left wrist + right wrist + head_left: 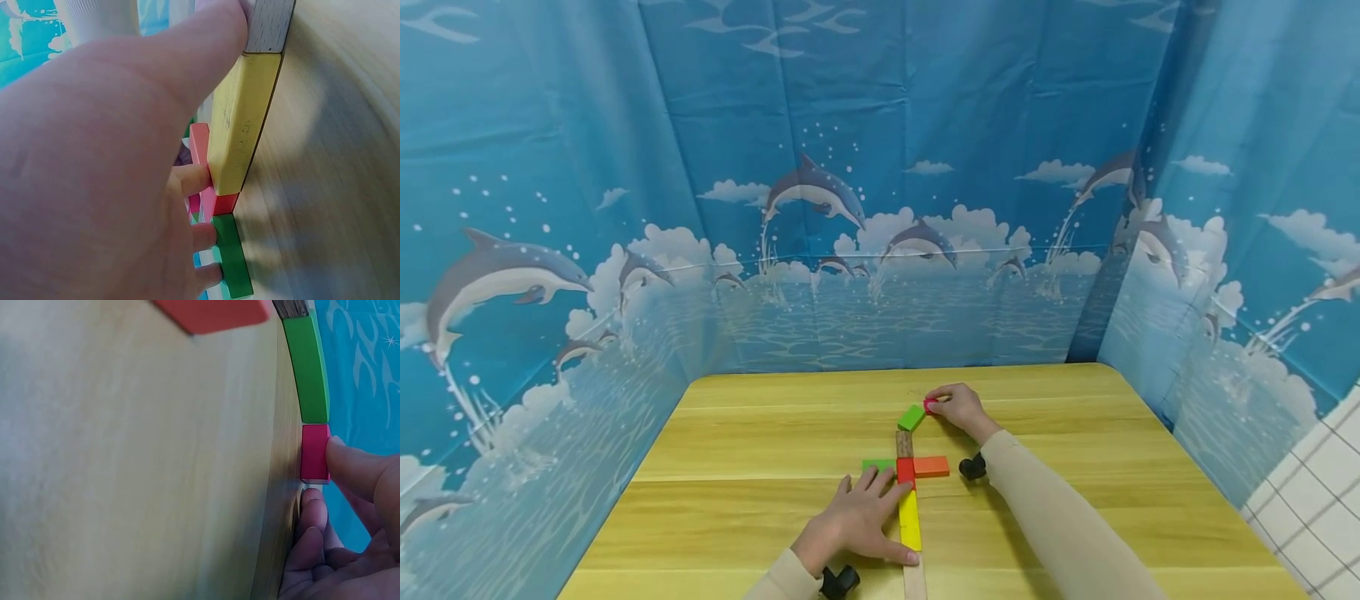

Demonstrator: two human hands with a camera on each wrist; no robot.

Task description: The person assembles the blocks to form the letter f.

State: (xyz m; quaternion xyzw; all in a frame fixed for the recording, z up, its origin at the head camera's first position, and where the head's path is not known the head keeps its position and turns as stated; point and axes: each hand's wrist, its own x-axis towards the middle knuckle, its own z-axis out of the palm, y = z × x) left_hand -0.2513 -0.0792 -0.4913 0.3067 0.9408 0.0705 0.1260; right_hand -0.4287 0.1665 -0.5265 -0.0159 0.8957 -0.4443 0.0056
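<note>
My right hand pinches a small pink block by thumb and fingers, at the end of a slanted green block. Below that green block comes a dark brown wood-grain block, then a red block. My left hand lies spread beside the row, fingertips by the red block and a second green block. Its thumb reaches onto the joint between a long yellow block and a pale wooden block. An orange block sticks out to the right of the red one.
Both hands work over a yellow wood-grain table. A blue curtain printed with dolphins hangs behind it and along both sides. A black wrist device shows at the right wrist, another black device at the left.
</note>
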